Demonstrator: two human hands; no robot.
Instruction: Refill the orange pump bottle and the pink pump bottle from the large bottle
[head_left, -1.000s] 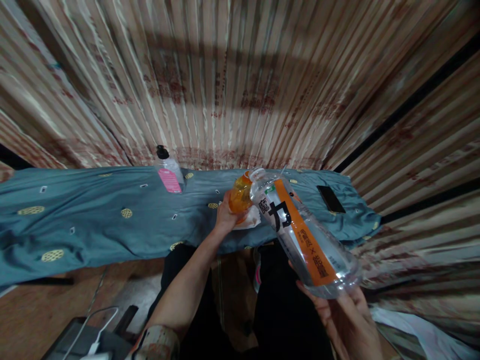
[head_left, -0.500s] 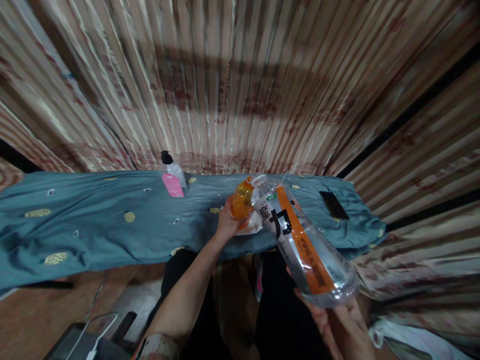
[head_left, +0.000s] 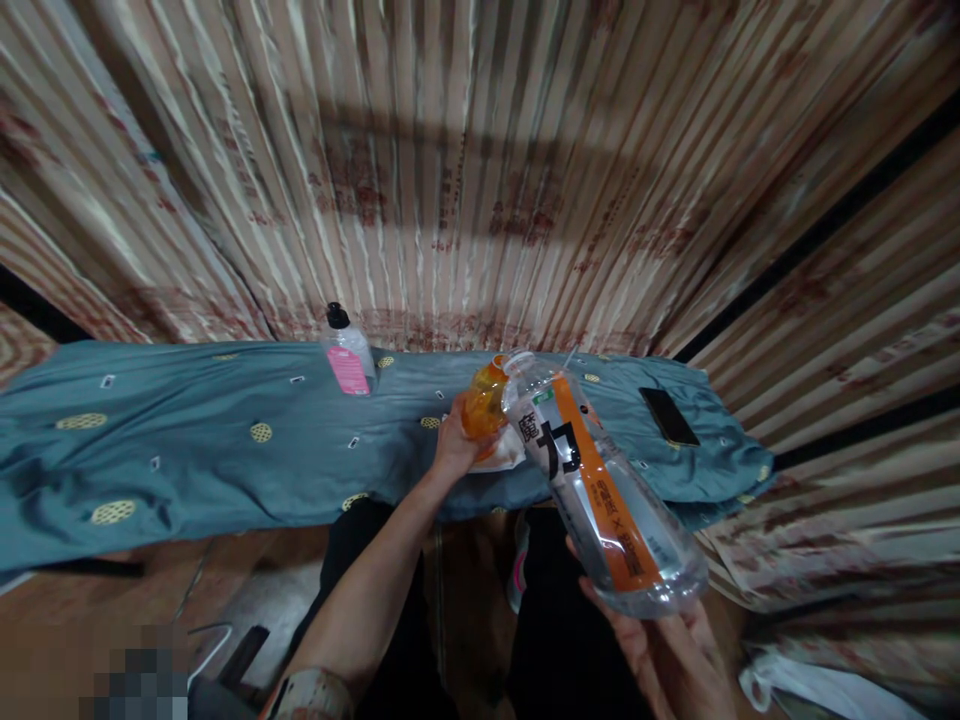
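Note:
My left hand (head_left: pixel 456 447) is wrapped round a small orange translucent bottle (head_left: pixel 484 402), keeping it over the cloth-covered bench. A large clear plastic bottle (head_left: pixel 600 490) with an orange and white label is tilted, its neck up and to the left, close against the orange bottle's mouth. Whether the two mouths touch, I cannot tell. My right hand (head_left: pixel 660 645) grips the large bottle from beneath near its base; the bottle hides part of the fingers. Below the orange bottle lies a white and orange item (head_left: pixel 501 450), partly covered by my hand and the bottles.
A pump-top bottle with a pink label (head_left: pixel 349 365) stands on the teal patterned cloth (head_left: pixel 202 430) to the left. On the right lies a black phone (head_left: pixel 669 416). Pleated curtains (head_left: pixel 480 180) hang behind. A white plastic bag (head_left: pixel 825 685) is at lower right.
The large bottle's base, along with my right hand, has shifted slightly left. My left hand and the orange bottle stay almost where they were.

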